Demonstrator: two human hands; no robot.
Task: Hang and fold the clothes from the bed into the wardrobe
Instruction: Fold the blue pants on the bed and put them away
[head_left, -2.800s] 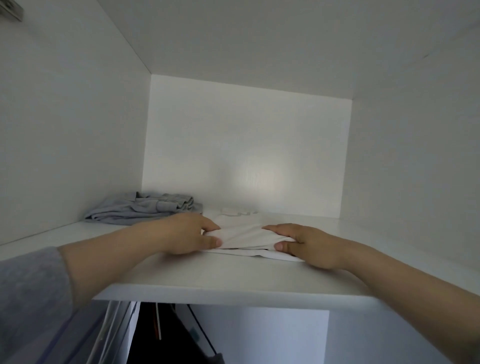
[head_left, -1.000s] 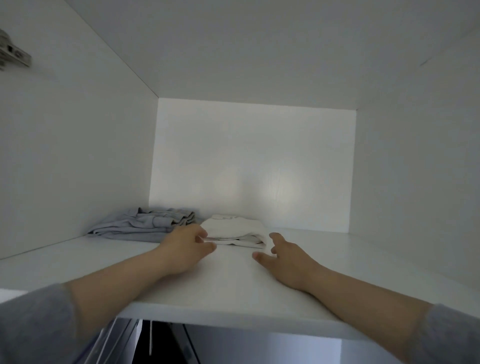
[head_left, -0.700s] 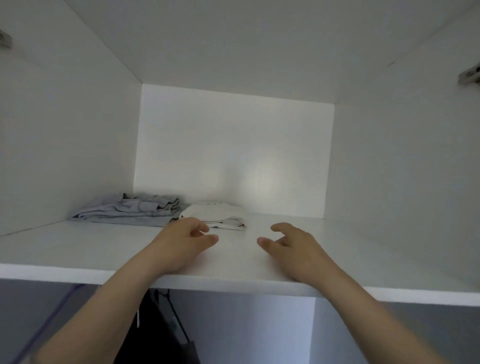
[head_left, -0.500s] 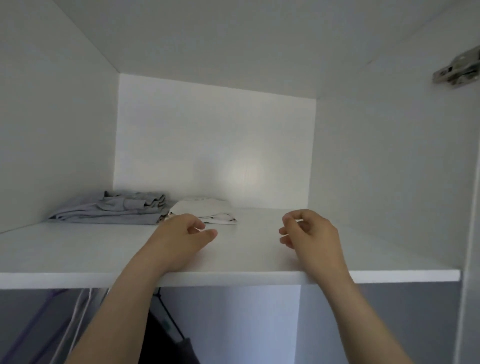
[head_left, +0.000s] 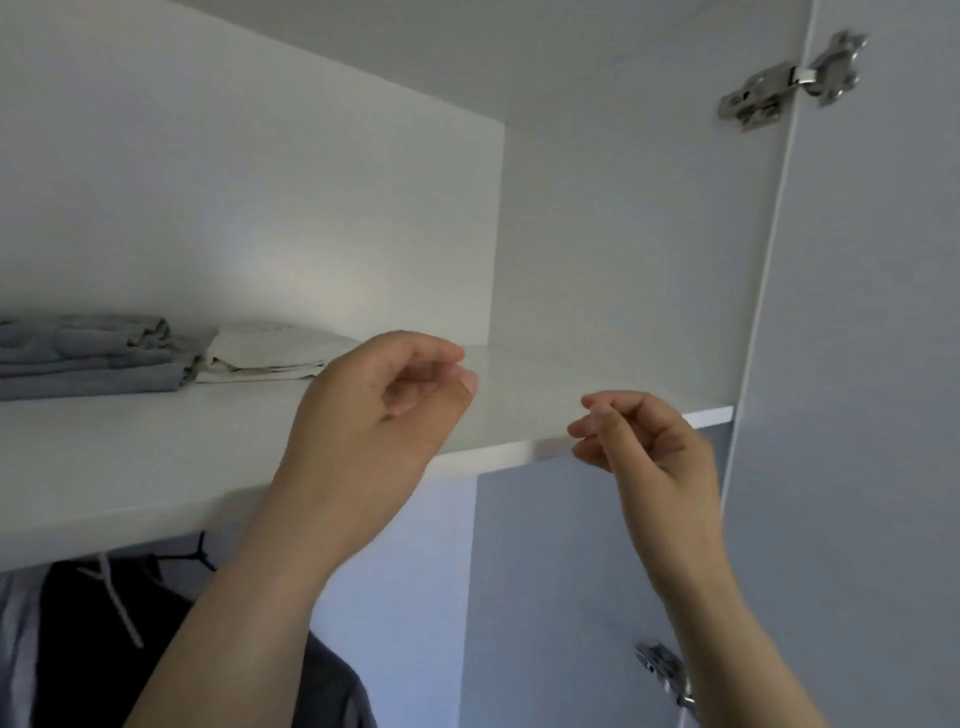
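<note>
A folded white garment (head_left: 265, 353) lies at the back of the white wardrobe shelf (head_left: 130, 457), touching a folded grey garment (head_left: 88, 358) on its left. My left hand (head_left: 379, 410) hovers in front of the shelf with loosely curled fingers and holds nothing. My right hand (head_left: 644, 441) hangs level with the shelf's front edge, fingers loosely curled, also holding nothing. Both hands are apart from the clothes.
Below the shelf, a dark hooded garment (head_left: 93, 639) with a white drawstring hangs at lower left. The open wardrobe door (head_left: 862, 364) stands at the right, with metal hinges (head_left: 789, 78) at the top and lower down (head_left: 670, 675).
Both hands let go of the white garment after pushing it back beside the grey one, then drew back off the shelf. The view has swung to the right and downward.
</note>
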